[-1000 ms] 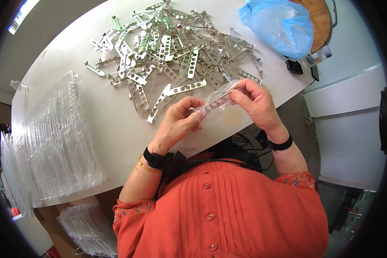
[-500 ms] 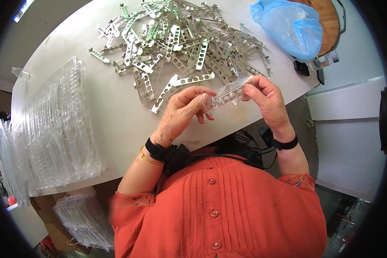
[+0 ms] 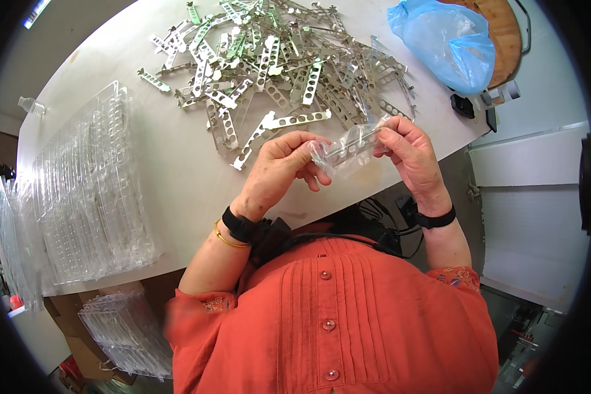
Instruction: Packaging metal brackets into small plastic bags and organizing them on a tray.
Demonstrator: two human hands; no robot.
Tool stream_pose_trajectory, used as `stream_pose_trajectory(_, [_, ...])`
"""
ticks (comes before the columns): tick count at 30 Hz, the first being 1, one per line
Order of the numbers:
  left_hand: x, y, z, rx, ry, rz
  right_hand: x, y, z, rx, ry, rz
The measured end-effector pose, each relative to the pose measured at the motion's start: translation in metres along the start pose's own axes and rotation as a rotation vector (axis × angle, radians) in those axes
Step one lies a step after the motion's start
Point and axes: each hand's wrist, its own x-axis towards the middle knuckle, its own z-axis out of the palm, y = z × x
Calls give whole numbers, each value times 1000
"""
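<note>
While both hands stay raised over the table's near edge, left hand and right hand pinch the bag ends; since a second ago the bag sits flatter, bracket seemingly inside; pile untouched.

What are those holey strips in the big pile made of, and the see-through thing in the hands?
The strips look like metal: silvery-grey, shiny, with punched holes. The small bag held by the left hand and right hand looks like thin clear plastic: it is see-through, crinkled and glossy.
</note>
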Motion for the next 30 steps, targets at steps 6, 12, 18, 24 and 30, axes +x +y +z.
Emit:
stream_pose_trajectory(6, [1, -4, -3, 1, 4, -3, 2, 5, -3, 60, -8, 36])
stream_pose_trajectory(12, [2, -3, -1, 61, -4, -6, 2, 10, 0, 113, 7, 51])
stream_pose_trajectory(18, [2, -5, 1, 72, 41, 15, 2, 12, -1, 152, 36, 18])
stream_pose_trajectory(24, [3, -9, -2, 59, 128, 96, 3, 17, -8, 125, 129, -49])
stream_pose_trajectory(30, [5, -9, -1, 68, 254, 159, 2, 19, -10, 95, 202, -122])
